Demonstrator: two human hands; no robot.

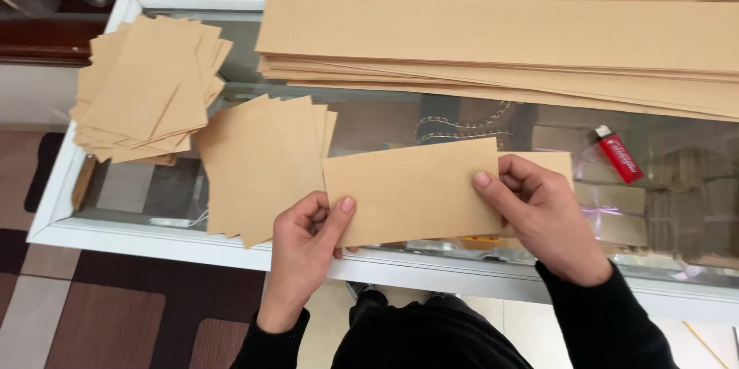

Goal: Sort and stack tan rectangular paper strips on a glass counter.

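I hold a tan paper rectangle [412, 188] flat above the front of a glass-topped counter [192, 242]. My left hand [304, 242] pinches its lower left corner with the thumb on top. My right hand [539, 211] grips its right edge, thumb pressed on the face. Another tan piece [550, 161] peeks out behind my right hand. A small pile of tan sheets [258, 165] lies just left of the held piece.
A fanned stack of cut tan pieces [146, 88] sits at the counter's far left. Long tan paper strips [500, 50] are stacked along the back. A red lighter [618, 155] lies on the glass at right. Patterned brown floor [100, 315] lies below left.
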